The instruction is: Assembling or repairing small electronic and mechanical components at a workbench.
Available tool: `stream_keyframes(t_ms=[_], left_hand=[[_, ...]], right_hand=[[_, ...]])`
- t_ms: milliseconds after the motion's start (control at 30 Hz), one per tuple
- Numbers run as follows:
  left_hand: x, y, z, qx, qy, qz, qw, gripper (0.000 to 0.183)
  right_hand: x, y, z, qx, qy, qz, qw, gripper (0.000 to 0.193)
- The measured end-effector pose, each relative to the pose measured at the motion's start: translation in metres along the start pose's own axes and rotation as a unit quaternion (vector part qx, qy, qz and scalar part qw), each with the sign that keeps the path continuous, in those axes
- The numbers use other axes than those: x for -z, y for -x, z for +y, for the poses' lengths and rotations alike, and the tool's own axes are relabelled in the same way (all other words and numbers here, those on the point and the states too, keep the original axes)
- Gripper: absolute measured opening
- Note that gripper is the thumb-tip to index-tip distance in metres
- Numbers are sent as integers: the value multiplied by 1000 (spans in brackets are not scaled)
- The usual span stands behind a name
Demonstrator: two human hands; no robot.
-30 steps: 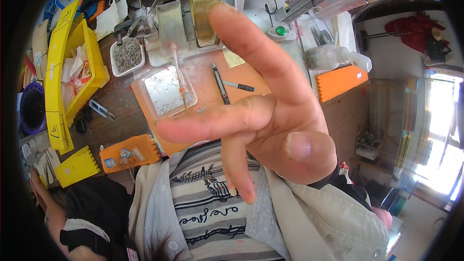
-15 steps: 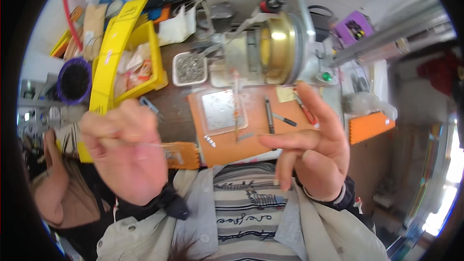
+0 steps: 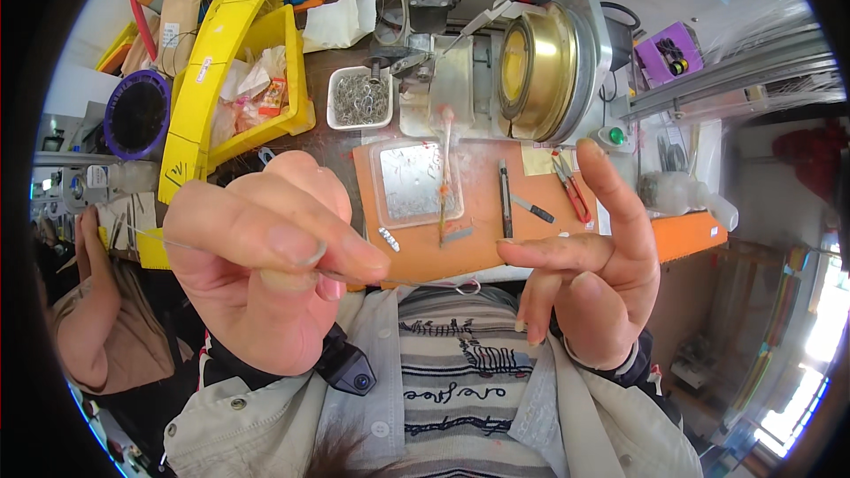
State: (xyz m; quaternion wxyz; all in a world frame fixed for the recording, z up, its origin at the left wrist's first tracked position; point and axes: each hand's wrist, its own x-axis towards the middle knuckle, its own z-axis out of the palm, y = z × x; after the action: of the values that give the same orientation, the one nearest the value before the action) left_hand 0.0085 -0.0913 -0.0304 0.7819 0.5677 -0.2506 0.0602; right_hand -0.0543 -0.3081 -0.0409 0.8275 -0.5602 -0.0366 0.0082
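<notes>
My left hand (image 3: 266, 265) is closed in a pinch at chest height, palm toward me. From its fingertips a thin clear line runs right and ends in a small loop (image 3: 469, 287). More fine line trails off leftward behind the fingers. To the right, my right hand (image 3: 598, 274) is raised with its fingers apart, one pointing up and one toward the loop. Nothing shows between them, and the loop is apart from the fingertips. Beneath both hands lies an orange work mat (image 3: 478, 261). On it are a clear plastic box (image 3: 385, 208), a dark slim knife (image 3: 506, 204) and red-handled snips (image 3: 577, 197).
A white dish of small metal pieces (image 3: 360, 99) stands at the back, beside a machine with a large gold spool (image 3: 544, 71). At left are a yellow bin (image 3: 305, 88), a long yellow strip (image 3: 199, 97) and a purple-rimmed round container (image 3: 139, 115). Another person's arm (image 3: 97, 319) shows far left.
My left hand has moved right, toward my right hand, and turned so its fingertips point right. The looped line now shows between the hands. The right hand keeps nearly the same pose.
</notes>
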Motion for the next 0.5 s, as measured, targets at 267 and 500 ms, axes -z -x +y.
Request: stream_keyframes(t_ms=[267,500], left_hand=[[2,2,1,-11,-18,-43,999,13],[18,-6,-4,-58,-66,-182,979,15]], right_hand=[[2,0,2,6,53,-25,998,65],[2,-19,-4,50,66,-68,994,57]])
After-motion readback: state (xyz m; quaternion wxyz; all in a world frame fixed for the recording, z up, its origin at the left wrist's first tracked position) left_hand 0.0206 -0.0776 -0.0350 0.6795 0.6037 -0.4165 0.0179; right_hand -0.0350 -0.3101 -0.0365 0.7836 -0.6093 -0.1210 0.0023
